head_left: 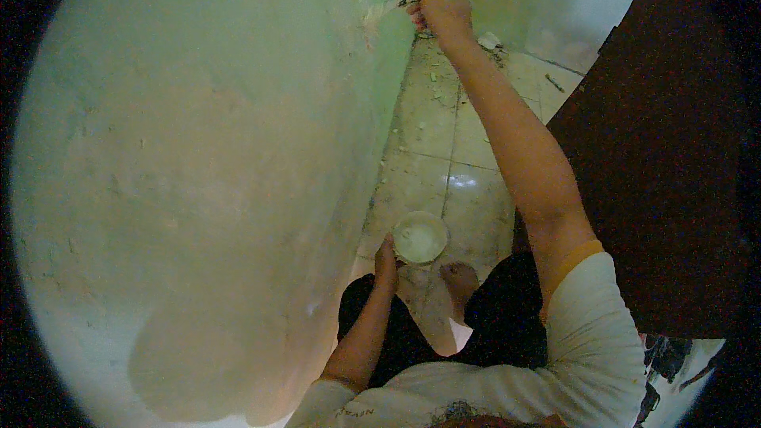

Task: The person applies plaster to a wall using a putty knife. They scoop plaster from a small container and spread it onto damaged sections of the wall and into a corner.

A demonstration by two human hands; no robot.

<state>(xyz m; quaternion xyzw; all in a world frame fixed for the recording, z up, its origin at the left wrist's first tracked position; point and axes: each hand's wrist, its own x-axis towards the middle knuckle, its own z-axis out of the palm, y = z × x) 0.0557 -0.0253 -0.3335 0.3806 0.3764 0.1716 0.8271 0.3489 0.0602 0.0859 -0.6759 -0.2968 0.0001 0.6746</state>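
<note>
My right hand [440, 12], at the end of my raised arm, grips what looks like a small scraper [407, 0]; my fingers partly hide it. It is at the light green wall [198, 158], beside a pale rough patch [370, 20] near the corner. Low down, my left hand [385, 257] holds the rim of a round pale bowl [421, 234] with whitish contents, just in front of my bare foot [460, 277].
A tiled floor [476, 127] runs along the wall, with flakes and debris [489, 41] toward the corner. A large dark brown panel [650, 174] stands close on my right. Dark items [666, 361] lie at the lower right behind it.
</note>
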